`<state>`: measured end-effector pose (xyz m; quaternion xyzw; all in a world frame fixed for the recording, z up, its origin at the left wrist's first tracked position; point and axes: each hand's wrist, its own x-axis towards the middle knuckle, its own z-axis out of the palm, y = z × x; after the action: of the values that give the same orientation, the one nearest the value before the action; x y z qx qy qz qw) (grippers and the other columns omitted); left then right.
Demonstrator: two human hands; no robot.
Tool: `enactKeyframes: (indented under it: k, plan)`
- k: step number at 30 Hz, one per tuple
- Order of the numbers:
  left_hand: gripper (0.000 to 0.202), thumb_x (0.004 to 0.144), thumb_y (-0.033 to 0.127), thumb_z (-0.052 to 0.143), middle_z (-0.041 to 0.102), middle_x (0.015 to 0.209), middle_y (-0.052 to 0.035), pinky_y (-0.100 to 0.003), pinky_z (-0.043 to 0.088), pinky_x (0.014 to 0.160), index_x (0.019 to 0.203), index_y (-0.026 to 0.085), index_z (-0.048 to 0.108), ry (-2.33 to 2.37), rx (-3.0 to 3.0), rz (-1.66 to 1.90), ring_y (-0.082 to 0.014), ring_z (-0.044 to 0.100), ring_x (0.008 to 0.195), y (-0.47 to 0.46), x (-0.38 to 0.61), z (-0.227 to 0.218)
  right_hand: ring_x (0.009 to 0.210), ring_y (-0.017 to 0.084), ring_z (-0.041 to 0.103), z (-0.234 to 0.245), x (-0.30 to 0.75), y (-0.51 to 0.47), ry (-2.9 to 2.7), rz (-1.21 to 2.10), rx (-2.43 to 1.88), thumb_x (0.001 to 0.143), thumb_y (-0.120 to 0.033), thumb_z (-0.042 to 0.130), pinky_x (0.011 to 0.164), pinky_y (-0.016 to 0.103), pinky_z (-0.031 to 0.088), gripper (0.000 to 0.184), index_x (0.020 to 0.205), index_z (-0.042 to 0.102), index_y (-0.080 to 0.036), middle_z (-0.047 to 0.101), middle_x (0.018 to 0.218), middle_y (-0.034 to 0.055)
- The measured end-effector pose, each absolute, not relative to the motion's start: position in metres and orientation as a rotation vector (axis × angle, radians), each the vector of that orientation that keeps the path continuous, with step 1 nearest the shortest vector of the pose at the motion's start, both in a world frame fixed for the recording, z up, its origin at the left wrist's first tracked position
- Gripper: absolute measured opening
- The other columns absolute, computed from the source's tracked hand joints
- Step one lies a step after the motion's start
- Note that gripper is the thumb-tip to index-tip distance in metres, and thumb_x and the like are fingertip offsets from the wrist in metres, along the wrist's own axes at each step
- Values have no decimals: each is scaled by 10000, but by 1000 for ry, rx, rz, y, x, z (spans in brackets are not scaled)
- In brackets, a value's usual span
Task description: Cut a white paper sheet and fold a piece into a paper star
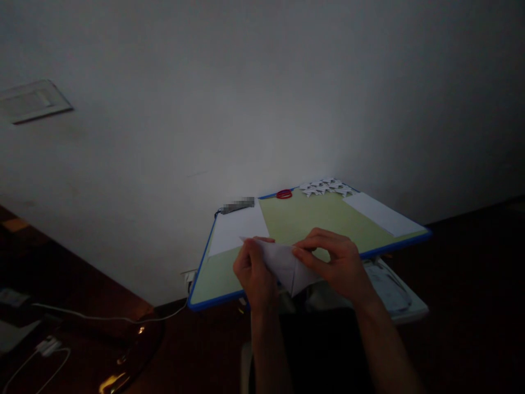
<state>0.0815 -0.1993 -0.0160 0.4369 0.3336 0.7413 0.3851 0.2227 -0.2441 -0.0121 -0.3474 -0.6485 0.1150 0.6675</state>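
Both my hands hold one folded piece of white paper [287, 265] above the near edge of a green board with a blue rim [295, 219]. My left hand [254, 271] grips the paper's left side, fingers curled round it. My right hand [334, 262] pinches its upper right part between thumb and fingers. The paper's lower point hangs between the two hands.
On the board lie a white sheet [235, 230] at the left, another white sheet [379, 213] at the right, a heap of small folded paper pieces [326, 187] and a red ring [284, 193] at the far edge. White cables [102, 317] run over the dark floor at the left.
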Motion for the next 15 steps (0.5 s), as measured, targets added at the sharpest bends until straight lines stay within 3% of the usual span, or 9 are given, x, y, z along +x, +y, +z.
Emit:
enactKeyframes:
  k: [9,15]
  plan:
    - [660,918,800,537,478,593,36,-232,324,447,700,182,608,1120,946,1965,-117,410,522,-203,88,-11,706,137,659,-10,212,-245,-1553,172,-802,935,-128,746,670,267,508,95,880,788,-192,716,780,6]
    - [691,982,798,383,363,589,49,-252,266,476,619,210,420,1349,1106,2038,-114,329,547,-198,87,-19,729,165,650,-11,206,-247,-1609,31,-823,939,-117,731,689,305,498,101,882,780,-183,712,775,23]
